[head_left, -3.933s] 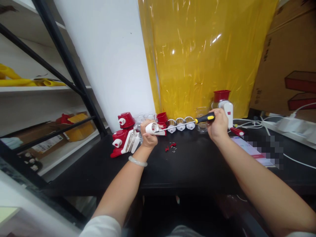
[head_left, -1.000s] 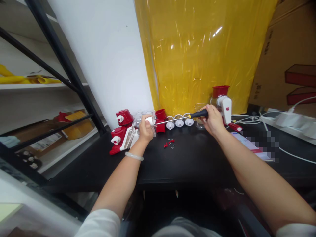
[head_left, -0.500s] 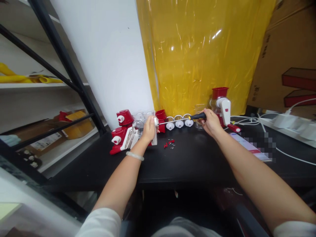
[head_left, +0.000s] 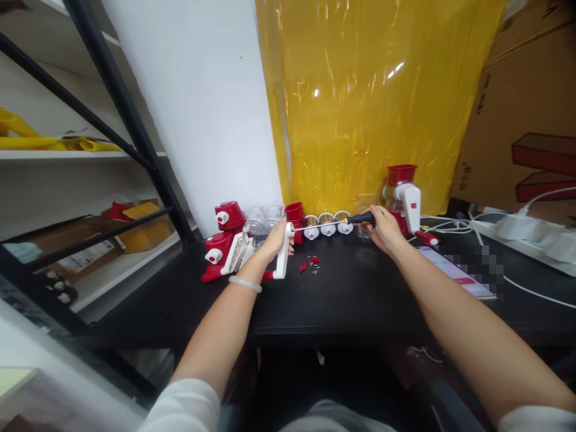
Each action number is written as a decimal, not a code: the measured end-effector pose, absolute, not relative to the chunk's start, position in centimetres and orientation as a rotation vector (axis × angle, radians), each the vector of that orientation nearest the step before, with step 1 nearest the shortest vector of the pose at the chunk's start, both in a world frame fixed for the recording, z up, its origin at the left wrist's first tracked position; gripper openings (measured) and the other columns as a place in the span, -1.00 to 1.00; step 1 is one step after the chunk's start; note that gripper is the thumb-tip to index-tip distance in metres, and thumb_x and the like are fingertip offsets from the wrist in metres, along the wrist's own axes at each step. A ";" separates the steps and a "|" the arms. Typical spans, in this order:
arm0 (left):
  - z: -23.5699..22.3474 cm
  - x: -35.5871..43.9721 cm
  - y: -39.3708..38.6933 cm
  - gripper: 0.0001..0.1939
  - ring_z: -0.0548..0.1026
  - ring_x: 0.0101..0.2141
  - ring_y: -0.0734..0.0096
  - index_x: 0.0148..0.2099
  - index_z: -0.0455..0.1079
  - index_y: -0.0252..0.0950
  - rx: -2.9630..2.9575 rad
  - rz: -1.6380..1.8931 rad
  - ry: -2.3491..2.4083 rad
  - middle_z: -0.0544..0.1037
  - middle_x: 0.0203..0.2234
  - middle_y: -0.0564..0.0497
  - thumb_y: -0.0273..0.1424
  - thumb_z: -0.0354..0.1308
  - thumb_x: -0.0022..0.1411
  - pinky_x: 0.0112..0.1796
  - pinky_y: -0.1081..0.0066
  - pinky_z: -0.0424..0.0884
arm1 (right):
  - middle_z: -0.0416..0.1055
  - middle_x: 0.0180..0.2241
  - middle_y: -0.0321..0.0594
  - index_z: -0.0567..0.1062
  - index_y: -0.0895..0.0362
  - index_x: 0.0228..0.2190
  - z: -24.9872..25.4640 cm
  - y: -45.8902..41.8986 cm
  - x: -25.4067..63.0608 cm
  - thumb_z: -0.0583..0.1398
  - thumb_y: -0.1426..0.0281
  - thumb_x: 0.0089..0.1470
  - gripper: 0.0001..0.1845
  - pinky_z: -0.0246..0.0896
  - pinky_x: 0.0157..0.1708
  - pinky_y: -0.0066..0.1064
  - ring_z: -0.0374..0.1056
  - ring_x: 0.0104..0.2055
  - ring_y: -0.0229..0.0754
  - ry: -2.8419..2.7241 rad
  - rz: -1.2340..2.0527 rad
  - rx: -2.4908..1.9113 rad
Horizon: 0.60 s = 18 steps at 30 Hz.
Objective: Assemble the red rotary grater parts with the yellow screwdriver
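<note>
My left hand is closed around a white crank handle with a red grip at its lower end. In my right hand is a screwdriver with a black and yellow handle, held level. Its long shaft points left, and the tip meets the top end of the crank handle; whether it sits in a screw is too small to tell. Below the shaft, small red parts and several tiny screws lie on the black table. White-ended grater drums stand in a row behind the shaft.
Red grater bodies and white crank parts crowd the left. An assembled rotary grater stands at the right, near a phone or tablet, white cables and a power strip. A black shelf frame rises at far left.
The crank handle has turned in my left hand, so its long arm and red grip now show more. The screwdriver stays against its end, tilted slightly differently.
</note>
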State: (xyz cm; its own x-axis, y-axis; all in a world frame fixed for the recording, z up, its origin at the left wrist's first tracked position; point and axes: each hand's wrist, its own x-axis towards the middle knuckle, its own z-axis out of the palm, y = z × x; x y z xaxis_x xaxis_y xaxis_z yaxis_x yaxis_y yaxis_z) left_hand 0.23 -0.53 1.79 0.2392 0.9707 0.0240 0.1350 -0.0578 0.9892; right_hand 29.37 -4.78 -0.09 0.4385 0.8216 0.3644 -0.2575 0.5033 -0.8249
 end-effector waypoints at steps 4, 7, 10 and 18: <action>1.9 0.2 -0.6 -0.41 0.40 -0.70 0.46 -0.34 0.32 -0.26 1.384 0.963 1.158 0.41 -0.64 0.08 0.16 -0.06 0.40 -0.60 0.42 0.45 | 0.23 -0.64 -0.42 0.33 0.07 -0.49 -0.2 -4.8 29.3 0.34 0.14 0.07 -0.63 0.09 -0.64 -0.56 0.09 -0.65 -0.40 -0.864 0.774 -0.765; 1.7 0.4 -0.6 -0.44 0.38 -0.70 0.46 -0.33 0.29 -0.25 1.423 1.053 1.184 0.38 -0.66 0.10 0.14 -0.09 0.43 -0.62 0.44 0.42 | 0.21 -0.64 -0.44 0.32 0.06 -0.46 -0.4 -4.9 29.2 0.31 0.16 0.10 -0.67 0.19 -0.59 -0.53 0.11 -0.65 -0.38 -0.841 0.878 -0.814; 1.5 0.6 -0.4 -0.45 0.39 -0.71 0.45 -0.31 0.26 -0.23 1.527 1.140 1.166 0.36 -0.67 0.12 0.14 -0.13 0.44 -0.62 0.43 0.41 | 0.18 -0.68 -0.42 0.31 0.05 -0.43 -0.7 -5.2 29.3 0.19 0.17 0.21 -0.72 0.15 -0.64 -0.52 0.11 -0.68 -0.34 -0.767 1.054 -0.999; 1.3 -0.3 -0.9 -0.61 0.46 -0.66 0.34 -0.24 0.29 -0.19 2.159 1.358 1.016 0.41 -0.64 0.12 -0.01 -0.08 0.49 -0.52 0.36 0.36 | 0.13 -0.77 -0.38 0.27 0.07 -0.49 -1.6 -5.0 29.7 0.10 0.19 0.29 -0.67 -0.17 -0.78 -0.54 -0.10 -0.78 -0.39 -0.692 1.048 -1.315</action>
